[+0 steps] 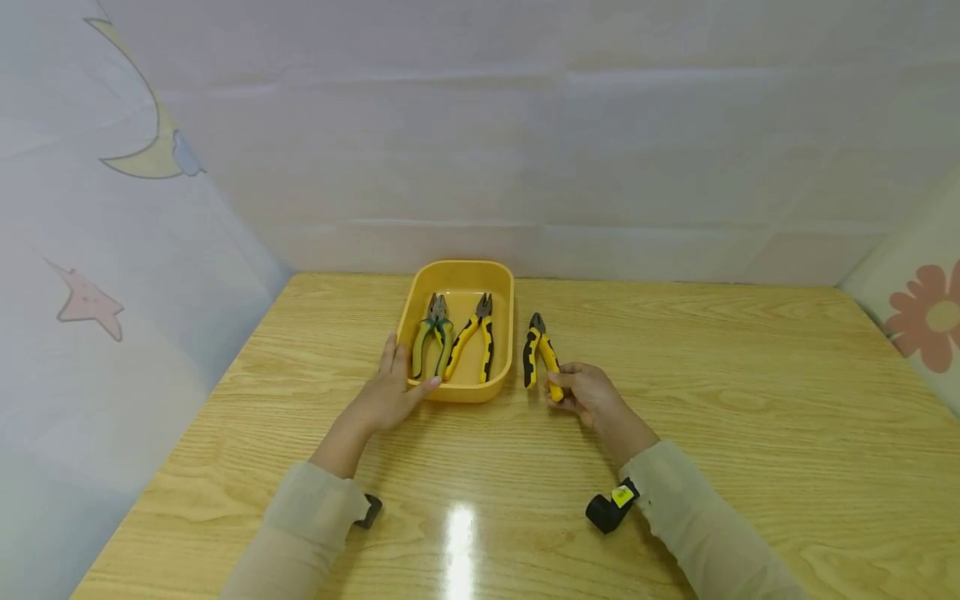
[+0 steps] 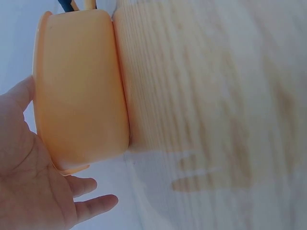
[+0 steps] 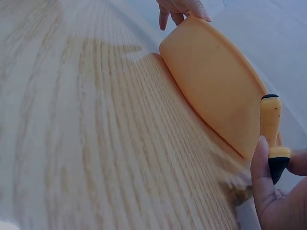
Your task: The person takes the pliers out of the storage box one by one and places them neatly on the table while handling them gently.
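Observation:
A yellow plastic bin (image 1: 467,392) stands on the table. In it lie green-handled pliers (image 1: 442,342), on the left, and yellow-and-black pliers (image 1: 487,337), to their right. My left hand (image 1: 387,392) rests at the bin's near left corner, thumb on the front rim and straight fingers along the left side; the left wrist view shows its palm beside the bin wall (image 2: 76,91). To the right of the bin, my right hand (image 1: 588,393) pinches the right handle of another pair of yellow-and-black pliers (image 1: 551,358), handles spread and head pointing away. The right wrist view shows the handle end (image 3: 270,117) above my thumb.
The wood-grain table (image 1: 735,400) extends to both sides and meets a pale cloth backdrop (image 1: 637,167) behind the bin. Black wrist cameras hang below both sleeves, the right one (image 1: 609,510) close above the tabletop.

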Tool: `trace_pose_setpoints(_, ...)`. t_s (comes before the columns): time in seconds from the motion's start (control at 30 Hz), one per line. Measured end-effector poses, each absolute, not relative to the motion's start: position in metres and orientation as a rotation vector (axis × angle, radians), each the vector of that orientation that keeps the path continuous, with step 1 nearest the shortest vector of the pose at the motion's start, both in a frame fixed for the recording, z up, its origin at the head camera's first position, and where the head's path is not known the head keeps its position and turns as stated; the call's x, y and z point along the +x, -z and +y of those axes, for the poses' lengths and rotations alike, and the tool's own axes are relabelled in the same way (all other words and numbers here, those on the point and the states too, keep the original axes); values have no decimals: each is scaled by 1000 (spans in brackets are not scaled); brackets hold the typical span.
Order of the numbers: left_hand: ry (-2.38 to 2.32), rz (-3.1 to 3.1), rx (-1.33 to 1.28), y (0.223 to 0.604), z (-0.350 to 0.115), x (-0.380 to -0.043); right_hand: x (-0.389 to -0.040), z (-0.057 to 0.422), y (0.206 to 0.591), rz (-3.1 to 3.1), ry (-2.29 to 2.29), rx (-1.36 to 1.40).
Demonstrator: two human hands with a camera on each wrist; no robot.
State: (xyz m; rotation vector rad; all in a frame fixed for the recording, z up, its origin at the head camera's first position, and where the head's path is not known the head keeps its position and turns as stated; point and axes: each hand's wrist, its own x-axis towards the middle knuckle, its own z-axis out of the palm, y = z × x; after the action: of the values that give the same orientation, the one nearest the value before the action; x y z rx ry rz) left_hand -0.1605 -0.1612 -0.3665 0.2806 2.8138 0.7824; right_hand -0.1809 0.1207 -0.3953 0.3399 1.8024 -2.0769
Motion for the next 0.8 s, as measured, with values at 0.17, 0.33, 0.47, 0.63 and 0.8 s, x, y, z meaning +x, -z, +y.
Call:
trace_pose_setpoints(0.17, -780, 2818, 282, 367, -161, -161, -182, 121, 396, 1805, 2067, 348)
trace_pose_setpoints(0.33, -750, 2807, 271, 369, -162, -164, -182, 119, 396, 1822, 2050, 353)
trace_pose_setpoints(0.47, -741, 2803, 264, 370, -162, -164, -182, 117, 396, 1851, 2031, 346)
trace_pose_setpoints(0.63, -764, 2791, 258, 369, -162, -163, -181, 114, 397, 1885, 2014, 333)
trace_pose_setpoints(0.8, -756, 2791, 255, 368, -162, -163, -181, 112, 399, 1897, 2007, 333)
